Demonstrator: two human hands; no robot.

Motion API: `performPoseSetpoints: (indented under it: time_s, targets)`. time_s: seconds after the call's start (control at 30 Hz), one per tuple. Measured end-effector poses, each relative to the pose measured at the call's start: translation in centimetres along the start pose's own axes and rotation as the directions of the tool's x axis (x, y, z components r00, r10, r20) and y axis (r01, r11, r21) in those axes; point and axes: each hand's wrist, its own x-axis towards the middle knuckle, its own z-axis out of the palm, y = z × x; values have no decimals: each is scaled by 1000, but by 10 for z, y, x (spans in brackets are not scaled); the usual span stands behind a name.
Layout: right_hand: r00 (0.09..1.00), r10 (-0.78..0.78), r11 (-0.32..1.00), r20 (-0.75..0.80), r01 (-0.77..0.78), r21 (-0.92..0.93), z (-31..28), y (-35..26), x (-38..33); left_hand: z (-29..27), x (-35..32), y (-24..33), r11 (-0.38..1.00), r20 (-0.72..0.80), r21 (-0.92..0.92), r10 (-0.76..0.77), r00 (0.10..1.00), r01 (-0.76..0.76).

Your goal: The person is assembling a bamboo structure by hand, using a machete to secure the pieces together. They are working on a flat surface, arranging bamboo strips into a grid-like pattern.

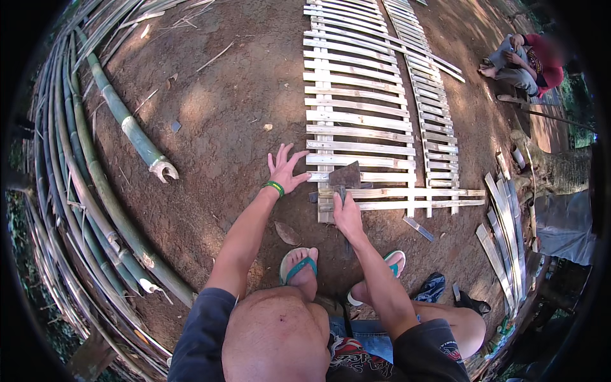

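Note:
My left hand [286, 173] reaches over the left edge of a slatted bamboo panel [359, 118], a green and yellow band at its wrist. Its fingers are spread, and the thumb lies at the end of a slat near the panel's close end. In my right hand [347, 215] is the handle of a tool with a broad, dark, flat metal blade [345, 176]. That blade rests over the slats beside the left hand; its underside is hidden. Pale slats lie crosswise on upright strips, with gaps between them.
A narrower slatted panel [436, 121] lies to the right. Long green bamboo poles [95, 172] are piled at the left, one cut pole [130, 124] apart. Split strips [509, 235] lie at the right. A person in red [550, 70] sits at the far right. A leaf [287, 233] lies on the dirt.

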Motion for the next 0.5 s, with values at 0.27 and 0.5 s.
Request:
performPoseSetpoints:
  time_s: [0.27, 0.5]
  targets:
    - [925, -332, 930, -182, 290, -225, -5, -21, -14, -4, 3, 2, 1000, -2, 10, 2, 1000, -2]
    - [872, -387, 922, -299, 356, -155, -6, -26, -23, -1, -1, 7, 1000, 7, -16, -21, 1000, 21]
